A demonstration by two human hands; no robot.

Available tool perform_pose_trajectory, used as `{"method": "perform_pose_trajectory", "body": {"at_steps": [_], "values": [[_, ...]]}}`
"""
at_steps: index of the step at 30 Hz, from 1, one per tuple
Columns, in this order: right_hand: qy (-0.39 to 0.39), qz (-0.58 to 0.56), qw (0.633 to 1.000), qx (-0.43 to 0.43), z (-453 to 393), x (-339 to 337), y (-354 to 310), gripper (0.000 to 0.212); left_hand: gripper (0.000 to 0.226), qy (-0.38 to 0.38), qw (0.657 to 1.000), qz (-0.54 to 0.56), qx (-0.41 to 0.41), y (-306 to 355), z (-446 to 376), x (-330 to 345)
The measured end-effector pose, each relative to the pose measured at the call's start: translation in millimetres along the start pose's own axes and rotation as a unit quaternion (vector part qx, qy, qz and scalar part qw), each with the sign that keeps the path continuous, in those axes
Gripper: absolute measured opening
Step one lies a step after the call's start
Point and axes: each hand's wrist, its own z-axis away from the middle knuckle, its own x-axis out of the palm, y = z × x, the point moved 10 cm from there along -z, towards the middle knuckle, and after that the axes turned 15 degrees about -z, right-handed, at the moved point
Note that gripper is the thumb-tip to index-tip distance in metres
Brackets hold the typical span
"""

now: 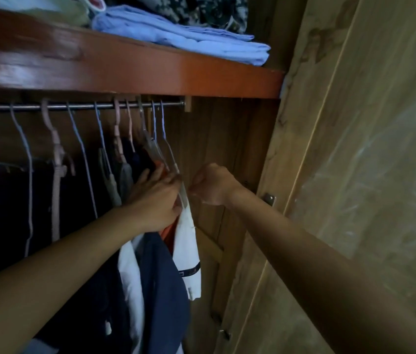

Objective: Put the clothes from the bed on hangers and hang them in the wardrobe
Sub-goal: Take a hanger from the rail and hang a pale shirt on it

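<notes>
At rail's right end | white garment on last hanger, hooked on rail | left hand grips its shoulder, steadying | right hand curled, probably pinching fabric to straighten

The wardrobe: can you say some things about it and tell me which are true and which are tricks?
1. The hangers hook over a metal rail. True.
2. The folded blue cloth lies on the wardrobe floor. False: it sits on the orange-brown shelf above the rail.
3. Both hands are at the white garment on the rightmost hanger. True: the left hand and right hand meet at its top.
4. The rail's hangers are all bare. False: dark clothes hang there.
</notes>
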Motion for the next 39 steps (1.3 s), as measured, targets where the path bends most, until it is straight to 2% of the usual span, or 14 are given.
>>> {"method": "perform_pose_trajectory", "body": {"at_steps": [4,10,23,28,33,39], "values": [[0.028,-0.054,0.997,0.049,-27,5,16,0.031,0.077,-0.014,1.0,-0.005,-0.017,-6,-19,10],[0.021,-0.101,0.991,0.084,-49,26,30,0.029,0.084,-0.033,0.999,-0.012,-0.04,-15,-39,17],[0.15,-0.044,0.987,0.028,-55,17,9,0.039,0.073,-0.002,0.999,0.003,-0.04,-18,-38,14],[0.228,-0.13,0.965,-0.027,-36,1,2,0.035,0.066,-0.006,0.998,0.041,-0.042,-16,-38,13],[0.253,-0.121,0.958,-0.056,-23,-19,-7,0.025,0.067,0.007,0.998,0.037,-0.046,-18,-35,8],[0.267,-0.12,0.954,-0.071,-6,-45,-4,0.024,0.068,0.025,0.998,0.033,-0.037,-12,-33,4]]}}
